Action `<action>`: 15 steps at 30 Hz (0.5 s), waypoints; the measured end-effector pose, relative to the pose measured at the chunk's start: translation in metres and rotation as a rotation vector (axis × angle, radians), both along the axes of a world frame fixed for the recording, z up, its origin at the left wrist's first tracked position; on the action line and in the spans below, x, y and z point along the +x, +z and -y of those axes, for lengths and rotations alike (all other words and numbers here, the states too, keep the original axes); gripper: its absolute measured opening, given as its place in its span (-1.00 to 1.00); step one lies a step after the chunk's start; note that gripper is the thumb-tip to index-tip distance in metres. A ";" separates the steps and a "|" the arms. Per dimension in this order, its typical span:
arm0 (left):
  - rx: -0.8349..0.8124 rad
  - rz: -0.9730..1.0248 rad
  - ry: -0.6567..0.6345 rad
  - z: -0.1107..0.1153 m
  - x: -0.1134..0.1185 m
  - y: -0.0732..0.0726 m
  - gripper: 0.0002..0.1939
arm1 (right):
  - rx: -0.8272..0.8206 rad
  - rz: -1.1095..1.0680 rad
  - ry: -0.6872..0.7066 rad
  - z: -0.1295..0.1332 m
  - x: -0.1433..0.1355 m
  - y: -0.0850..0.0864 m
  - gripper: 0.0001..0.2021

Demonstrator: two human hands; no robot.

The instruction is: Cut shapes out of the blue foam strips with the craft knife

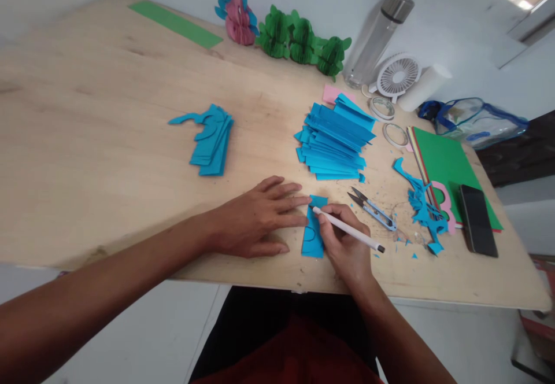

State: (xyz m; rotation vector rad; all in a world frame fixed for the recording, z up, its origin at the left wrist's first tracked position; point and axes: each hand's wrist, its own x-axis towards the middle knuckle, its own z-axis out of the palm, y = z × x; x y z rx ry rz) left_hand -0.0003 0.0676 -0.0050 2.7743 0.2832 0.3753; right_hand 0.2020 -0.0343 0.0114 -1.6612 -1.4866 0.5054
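Observation:
A small blue paper strip lies near the table's front edge, with a dark curved line drawn on it. My left hand rests flat with fingers spread, its fingertips at the strip's left edge. My right hand is closed around a white pen, whose tip touches the upper part of the strip. Just beyond lies a large pile of folded blue paper. Small blue-handled snips lie right of my right hand. To the left is a smaller stack of cut blue pieces.
Blue scraps, a black phone and green paper sheets lie on the right. Along the wall stand green paper figures, a pink one, a bottle and a small fan. A green strip lies at the back left.

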 end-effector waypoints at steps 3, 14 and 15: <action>-0.001 0.011 0.003 0.000 0.001 0.000 -0.46 | -0.012 0.001 -0.004 0.000 0.000 0.000 -0.89; -0.005 -0.004 0.003 0.000 0.000 0.002 -0.48 | 0.007 0.009 -0.011 0.000 0.000 0.001 -0.90; -0.005 -0.004 0.003 0.000 0.000 0.002 -0.49 | 0.009 0.010 -0.007 -0.001 -0.001 0.001 -0.90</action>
